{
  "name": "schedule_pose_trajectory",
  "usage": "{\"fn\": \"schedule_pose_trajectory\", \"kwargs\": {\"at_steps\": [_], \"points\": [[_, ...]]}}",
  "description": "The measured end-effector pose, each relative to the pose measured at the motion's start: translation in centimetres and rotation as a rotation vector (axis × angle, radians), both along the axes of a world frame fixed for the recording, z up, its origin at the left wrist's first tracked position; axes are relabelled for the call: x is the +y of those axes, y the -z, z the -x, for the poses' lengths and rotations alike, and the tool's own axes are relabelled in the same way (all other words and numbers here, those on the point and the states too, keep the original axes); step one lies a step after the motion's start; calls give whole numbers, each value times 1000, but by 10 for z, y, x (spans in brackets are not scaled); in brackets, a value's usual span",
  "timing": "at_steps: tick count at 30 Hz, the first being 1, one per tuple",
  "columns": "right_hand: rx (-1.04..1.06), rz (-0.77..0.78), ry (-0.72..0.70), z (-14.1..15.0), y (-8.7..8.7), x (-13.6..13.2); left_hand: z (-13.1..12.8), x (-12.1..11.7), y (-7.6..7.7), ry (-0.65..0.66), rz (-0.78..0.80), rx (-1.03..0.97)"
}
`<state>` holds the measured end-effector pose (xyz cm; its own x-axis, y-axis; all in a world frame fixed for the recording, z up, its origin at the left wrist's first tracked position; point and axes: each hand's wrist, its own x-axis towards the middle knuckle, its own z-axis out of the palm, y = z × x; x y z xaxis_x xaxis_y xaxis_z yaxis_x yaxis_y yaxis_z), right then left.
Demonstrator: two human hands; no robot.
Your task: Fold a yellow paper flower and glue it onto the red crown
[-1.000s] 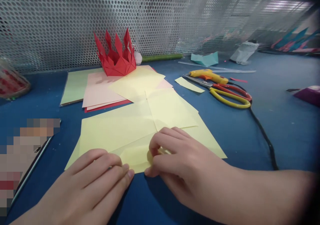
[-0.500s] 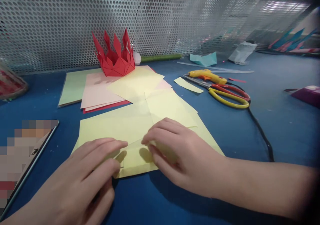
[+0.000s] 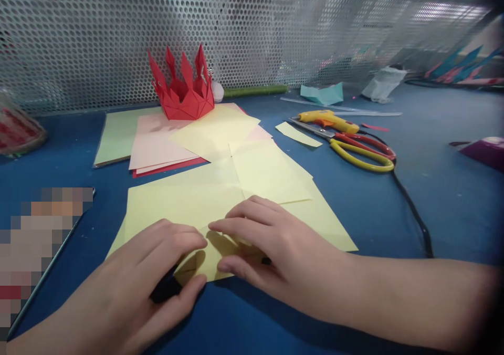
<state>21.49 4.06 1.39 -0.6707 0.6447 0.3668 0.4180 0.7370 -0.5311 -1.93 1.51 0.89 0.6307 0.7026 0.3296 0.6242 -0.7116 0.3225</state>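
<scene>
A pale yellow paper sheet (image 3: 185, 208) lies on the blue table (image 3: 444, 202) right in front of me, with a folded flap at its near edge. My left hand (image 3: 149, 271) pinches that near flap between thumb and fingers. From the right, my right hand (image 3: 271, 247) presses down on the same fold, fingers curled and fingertips almost touching the left hand's. Several more yellow sheets (image 3: 268, 174) overlap just behind it.
A red folded paper crown (image 3: 183, 90) stands at the back on pink, red and green sheets (image 3: 153, 145). To the right lie a yellow glue gun (image 3: 326, 118), yellow-handled scissors (image 3: 362, 153) and a black cord (image 3: 413, 208). A perforated metal screen (image 3: 252, 29) closes the back.
Both hands have shifted along the near fold: the right hand slid leftward over the flap and the left hand's fingers closed in on it. The loose sheets did not move.
</scene>
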Motion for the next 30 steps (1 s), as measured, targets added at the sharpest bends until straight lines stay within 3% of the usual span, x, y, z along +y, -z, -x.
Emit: {"fn": "schedule_pose_trajectory", "kwargs": {"at_steps": [9, 16, 30], "points": [[-7, 88, 16, 1, 0, 2, -1, 2, -1, 3, 34, -12], [45, 121, 23, 0, 1, 1, -1, 5, 3, -50, -56, -31], [-1, -136, -105, -4, 1, 1, 8, 2, 6, 6, -93, -45]]}}
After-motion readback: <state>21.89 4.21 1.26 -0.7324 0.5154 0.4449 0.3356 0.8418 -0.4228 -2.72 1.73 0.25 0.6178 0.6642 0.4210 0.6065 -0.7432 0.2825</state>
